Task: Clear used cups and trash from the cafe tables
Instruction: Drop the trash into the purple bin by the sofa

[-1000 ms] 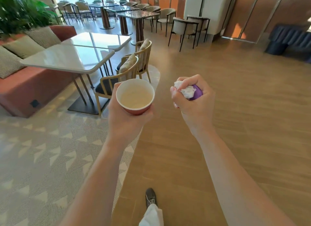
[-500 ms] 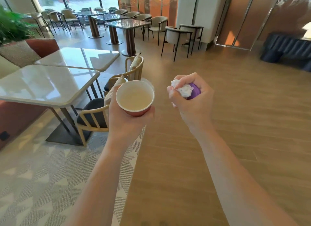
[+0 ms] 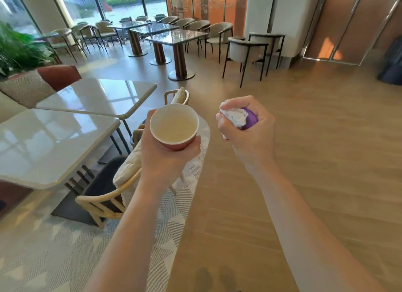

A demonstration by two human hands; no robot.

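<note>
Left grip [image 3: 165, 161]: fingers curled round the red paper cup [image 3: 174, 126] from below; the cup is upright, its pale inside showing.
Right grip [image 3: 245, 137]: closed tight on a crumpled white tissue [image 3: 233, 116] and a purple item [image 3: 250, 120] of unclear kind.
Cup's place: in the air, over a wooden chair [image 3: 102, 202] by the white table [image 3: 43, 143], at its right edge.
Trash's place: in the air over the wood floor [image 3: 315, 161], near the cup but apart from it.

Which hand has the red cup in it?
The left hand holds the red cup, fingers wrapped round it. The right hand grips crumpled white paper and a purple thing instead.
</note>
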